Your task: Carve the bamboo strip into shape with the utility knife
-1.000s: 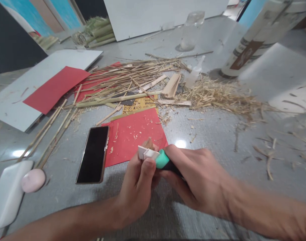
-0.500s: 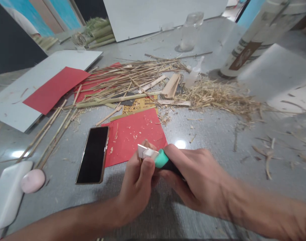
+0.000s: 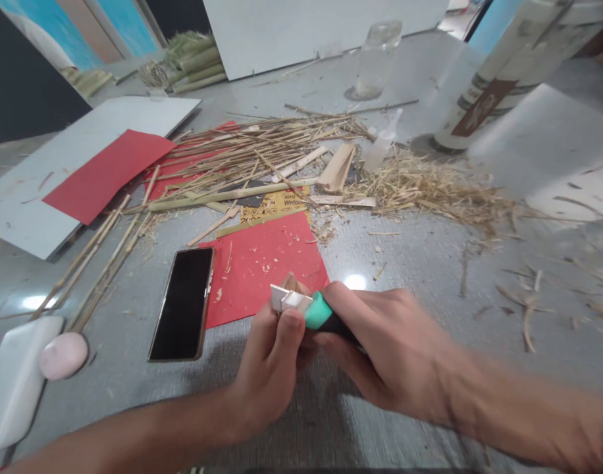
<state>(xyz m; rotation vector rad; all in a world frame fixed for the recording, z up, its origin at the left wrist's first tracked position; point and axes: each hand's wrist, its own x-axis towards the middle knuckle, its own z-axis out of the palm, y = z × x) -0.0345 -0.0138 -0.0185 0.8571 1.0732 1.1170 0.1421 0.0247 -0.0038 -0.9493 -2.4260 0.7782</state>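
Observation:
Wrapped around the dark handle of a box cutter [image 3: 318, 312] with a green collar is my right hand [image 3: 395, 349]. The cutter's metal blade points left and lies across the fingertips of my left hand [image 3: 266, 375]. That left hand is closed in a pinch, its thumb up against the blade. What it pinches is mostly hidden behind the blade and fingers. Both hands are above the near edge of a red sheet [image 3: 266, 263] sprinkled with pale shavings. A phone [image 3: 182, 304] with a dark screen lies left of the sheet.
Thin dry stalks [image 3: 262, 145] are piled behind the sheet, beside a straw heap [image 3: 430, 184]. A yellow sandpaper piece [image 3: 274, 203] shows beneath. At left are a white board [image 3: 25, 204] and a pink rounded object [image 3: 63, 356]. A clear jar [image 3: 378, 59] and a tall cylinder [image 3: 484, 105] stand behind.
Hardly anything differs. The hands and the box cutter keep almost the same pose, and the view has shifted very slightly.

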